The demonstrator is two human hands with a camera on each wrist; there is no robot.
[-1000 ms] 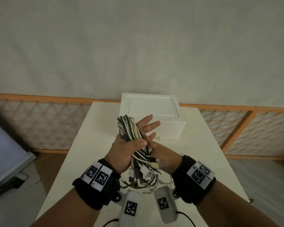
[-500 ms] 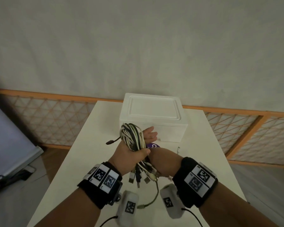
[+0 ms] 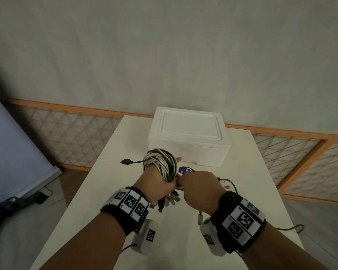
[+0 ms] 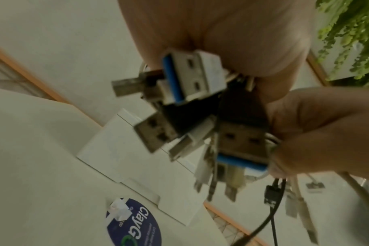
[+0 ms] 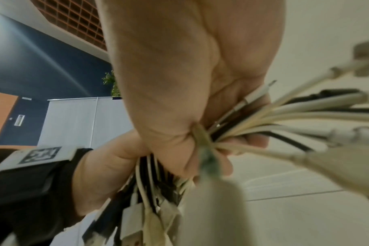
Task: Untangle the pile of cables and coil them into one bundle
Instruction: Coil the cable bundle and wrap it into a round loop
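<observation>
A bundle of black and white cables (image 3: 160, 162) is looped round my left hand (image 3: 156, 184), which grips it above the white table (image 3: 109, 184). USB plugs (image 3: 168, 201) hang below that fist; up close in the left wrist view the plugs (image 4: 192, 78) fan out under the palm. One black plug (image 3: 126, 162) sticks out to the left of the coil. My right hand (image 3: 199, 188) is pressed against the left and grips the cables' loose ends (image 5: 263, 116), which trail off to the right (image 3: 230, 184).
A white foam box (image 3: 189, 137) stands at the table's far end, just behind the hands. A purple round label (image 3: 185, 170) lies on the table in front of it. An orange lattice rail (image 3: 66, 133) runs behind the table.
The right hand's fingers, spread behind the coil a second ago, have curled round the loose ends. Both hands have dropped lower and the coil has tightened round the left hand.
</observation>
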